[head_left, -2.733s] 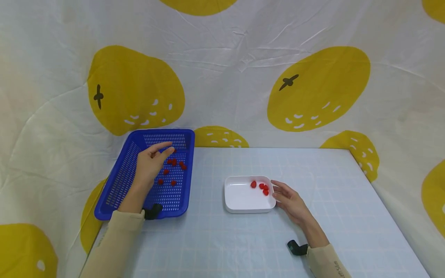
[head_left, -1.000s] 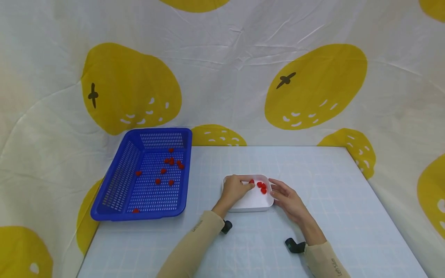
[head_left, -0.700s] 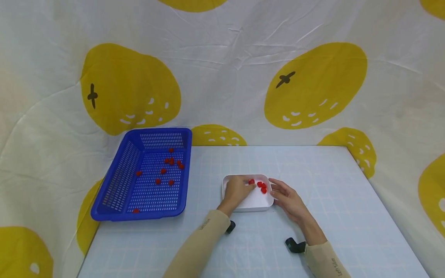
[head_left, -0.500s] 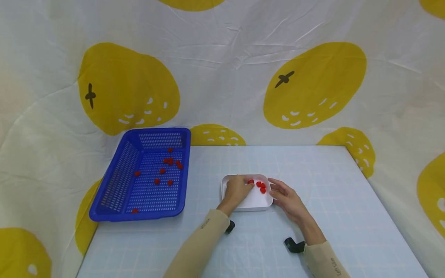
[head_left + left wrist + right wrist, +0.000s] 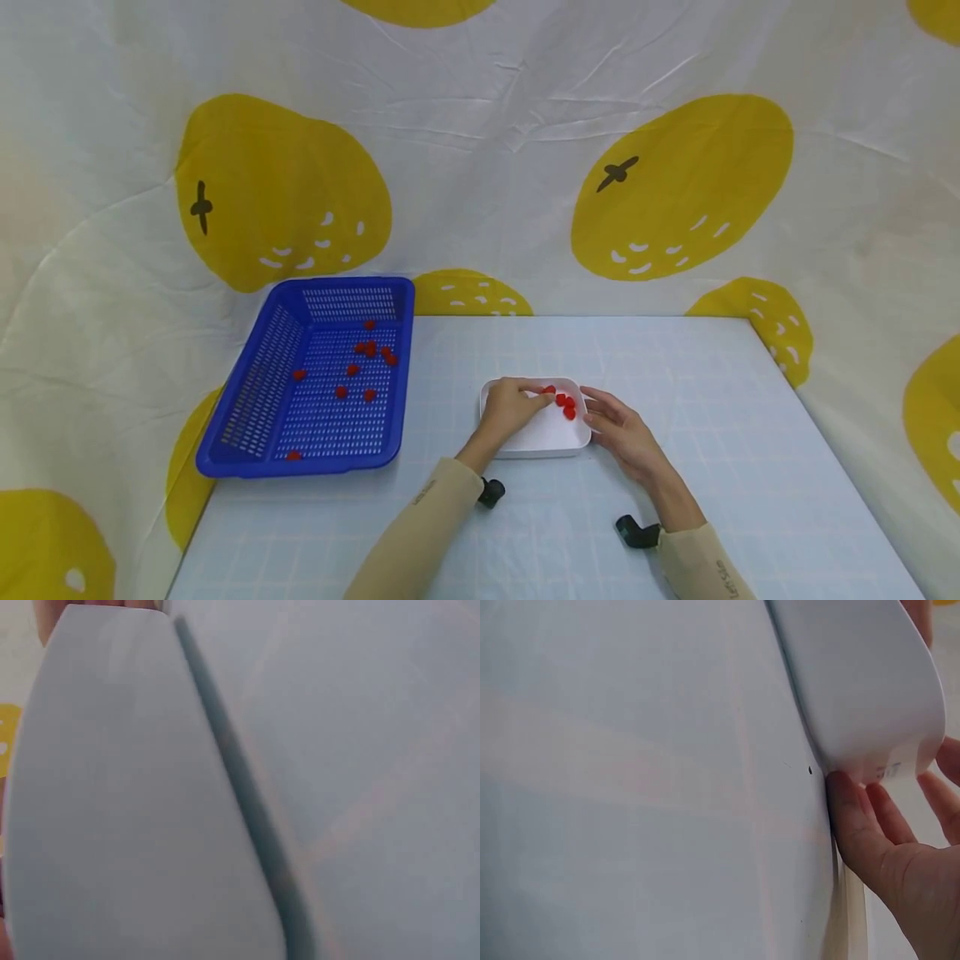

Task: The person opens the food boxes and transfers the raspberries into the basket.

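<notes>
A shallow white tray [image 5: 542,437] sits mid-table with several small red berry-like pieces [image 5: 570,413] toward its right end. Over the tray's left part is my left hand [image 5: 510,408]; thumb and index finger pinch another red berry-like piece [image 5: 549,389] near the back wall. In the left wrist view the tray's outer side [image 5: 127,787] covers most of that hand. My right hand [image 5: 626,437] holds the tray's right end. Its thumb [image 5: 847,806] lies against the tray corner in the right wrist view, with fingers curving around the end.
At the table's left stands a blue perforated basket [image 5: 210,446] holding several more red pieces [image 5: 352,370]. Behind the pale checked table [image 5: 525,542] hangs a white cloth [image 5: 480,167] with yellow fruit prints. A dark wrist camera [image 5: 637,533] juts out by the right sleeve.
My left hand has moved from above the blue basket to the white tray. The red piece at its fingertips has lately shifted slightly right. The right hand stays on the tray.
</notes>
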`<control>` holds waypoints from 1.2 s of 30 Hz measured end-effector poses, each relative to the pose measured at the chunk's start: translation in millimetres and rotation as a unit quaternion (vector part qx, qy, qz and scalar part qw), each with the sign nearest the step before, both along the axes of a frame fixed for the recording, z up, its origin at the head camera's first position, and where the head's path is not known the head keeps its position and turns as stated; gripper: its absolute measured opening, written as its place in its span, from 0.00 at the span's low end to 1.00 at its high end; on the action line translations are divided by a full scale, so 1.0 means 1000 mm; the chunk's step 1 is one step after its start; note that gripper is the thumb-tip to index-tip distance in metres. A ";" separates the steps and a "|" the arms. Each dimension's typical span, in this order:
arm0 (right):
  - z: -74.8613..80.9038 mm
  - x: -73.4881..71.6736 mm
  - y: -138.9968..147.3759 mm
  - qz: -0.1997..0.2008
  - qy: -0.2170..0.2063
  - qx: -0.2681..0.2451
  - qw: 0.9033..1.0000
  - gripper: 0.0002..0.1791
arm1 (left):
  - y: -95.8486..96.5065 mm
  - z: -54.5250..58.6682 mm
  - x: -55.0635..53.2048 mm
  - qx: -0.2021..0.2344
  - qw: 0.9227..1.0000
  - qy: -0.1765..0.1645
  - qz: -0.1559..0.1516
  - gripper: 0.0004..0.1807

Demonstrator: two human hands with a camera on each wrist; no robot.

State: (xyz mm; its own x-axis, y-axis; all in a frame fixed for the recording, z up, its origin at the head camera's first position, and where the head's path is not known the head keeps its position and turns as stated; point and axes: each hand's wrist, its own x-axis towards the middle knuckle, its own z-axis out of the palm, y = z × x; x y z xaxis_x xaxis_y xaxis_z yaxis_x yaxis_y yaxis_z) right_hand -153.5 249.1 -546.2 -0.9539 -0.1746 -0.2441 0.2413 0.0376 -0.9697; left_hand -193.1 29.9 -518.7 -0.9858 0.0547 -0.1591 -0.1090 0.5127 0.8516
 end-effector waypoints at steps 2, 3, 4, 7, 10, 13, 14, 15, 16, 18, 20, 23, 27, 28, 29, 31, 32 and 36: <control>0.000 0.000 0.000 -0.001 0.001 -0.001 1.000 0.30 | -0.003 0.003 0.000 -0.003 1.000 0.004 -0.005 0.15; 0.000 0.000 0.000 -0.002 0.001 -0.001 1.000 0.30 | -0.004 0.005 0.000 -0.002 1.000 0.008 -0.007 0.15; 0.000 0.000 -0.001 -0.003 0.002 -0.001 1.000 0.30 | -0.006 0.007 0.000 0.000 1.000 0.010 -0.008 0.16; 0.000 0.001 -0.001 -0.006 0.004 -0.002 1.000 0.30 | -0.011 0.012 0.000 0.004 1.000 0.012 -0.007 0.17; 0.001 0.001 -0.002 -0.008 0.005 -0.002 1.000 0.30 | -0.015 0.017 0.001 0.009 1.000 0.005 -0.002 0.17; 0.001 0.002 -0.002 -0.009 0.004 0.000 1.000 0.30 | -0.019 0.023 0.002 0.015 1.000 0.003 0.000 0.17; 0.001 0.001 -0.002 -0.008 0.004 0.000 1.000 0.30 | -0.021 0.025 0.003 0.017 1.000 0.005 -0.001 0.17; 0.001 0.001 -0.002 -0.007 0.004 0.001 1.000 0.30 | -0.023 0.027 0.003 0.019 1.000 0.009 -0.003 0.16; 0.001 0.001 -0.001 -0.006 0.004 0.001 1.000 0.30 | -0.025 0.030 0.004 0.024 1.000 0.014 -0.004 0.16; 0.000 0.001 -0.001 -0.006 0.003 -0.001 1.000 0.30 | -0.031 0.035 0.005 0.040 0.999 0.028 -0.013 0.16; 0.000 0.000 -0.001 -0.005 0.003 -0.001 1.000 0.31 | -0.036 0.041 0.005 0.051 0.998 0.039 -0.020 0.16; 0.000 0.000 -0.001 -0.005 0.004 0.001 1.000 0.31 | -0.043 0.051 0.007 0.061 0.997 0.049 -0.027 0.17; 0.001 0.001 -0.001 -0.005 0.004 0.004 1.000 0.31 | -0.049 0.063 0.011 0.053 0.997 0.043 -0.022 0.18; 0.001 0.001 -0.001 -0.005 0.004 0.004 1.000 0.31 | -0.051 0.066 0.011 0.052 0.998 0.041 -0.021 0.18; 0.001 0.001 -0.001 -0.006 0.005 0.005 1.000 0.31 | -0.053 0.068 0.012 0.052 0.998 0.040 -0.020 0.19; 0.000 0.001 -0.001 -0.007 0.004 0.005 1.000 0.31 | -0.058 0.071 0.013 0.052 0.998 0.039 -0.017 0.19; 0.000 0.001 -0.001 -0.008 0.005 0.005 1.000 0.31 | -0.061 0.073 0.014 0.052 0.998 0.040 -0.016 0.19; 0.001 0.001 -0.001 -0.008 0.006 0.006 1.000 0.30 | -0.073 0.080 0.016 0.049 0.998 0.048 -0.007 0.18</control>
State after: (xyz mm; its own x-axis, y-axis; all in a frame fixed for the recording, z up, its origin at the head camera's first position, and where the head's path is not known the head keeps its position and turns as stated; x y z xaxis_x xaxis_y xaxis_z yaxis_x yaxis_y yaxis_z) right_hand -152.2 247.7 -545.5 -0.9594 -0.1566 -0.2344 0.2302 0.0450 -0.9721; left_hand -176.8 -42.8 -438.8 -0.9952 0.0800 -0.0568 -0.0171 0.4281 0.9036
